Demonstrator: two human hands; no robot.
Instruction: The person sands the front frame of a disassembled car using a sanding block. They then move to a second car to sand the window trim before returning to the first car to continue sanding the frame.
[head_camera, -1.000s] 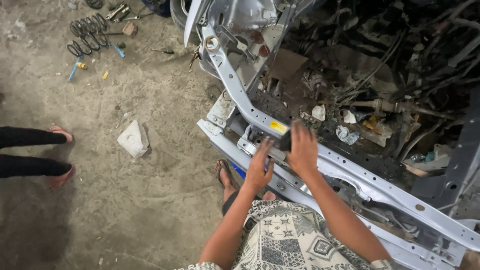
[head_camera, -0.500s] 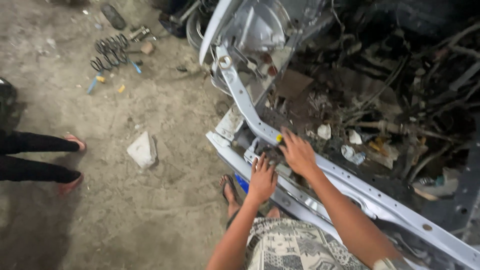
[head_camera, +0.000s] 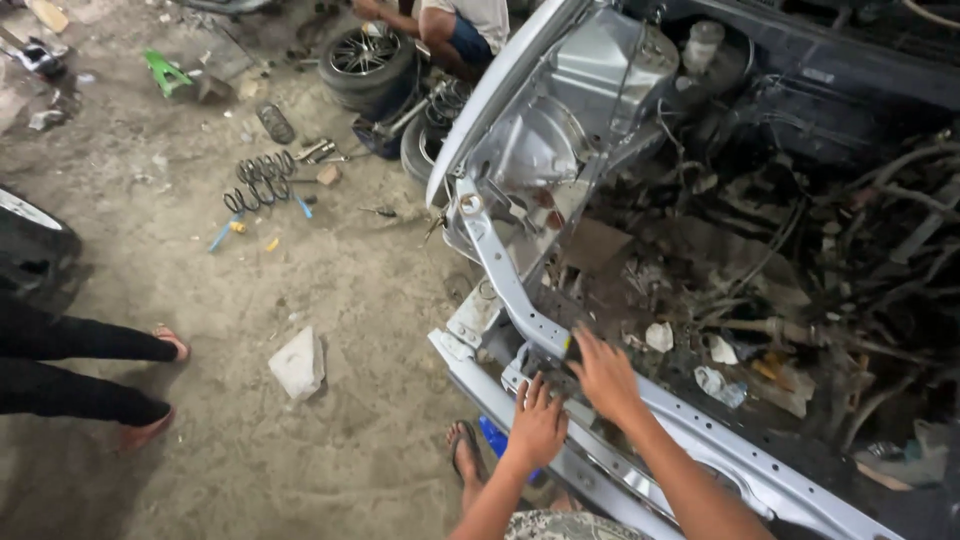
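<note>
In the head view, the left hand (head_camera: 537, 420) lies flat, fingers spread, on the silver front crossmember (head_camera: 700, 440) of the stripped car, while the right hand (head_camera: 605, 375) presses beside it on a small dark part (head_camera: 560, 372) at the crossmember's near end; neither hand grips anything. Judged from this, steady even pressure from both palms suits the work, and the sandalled foot (head_camera: 466, 450) below the crossmember should stay planted.
</note>
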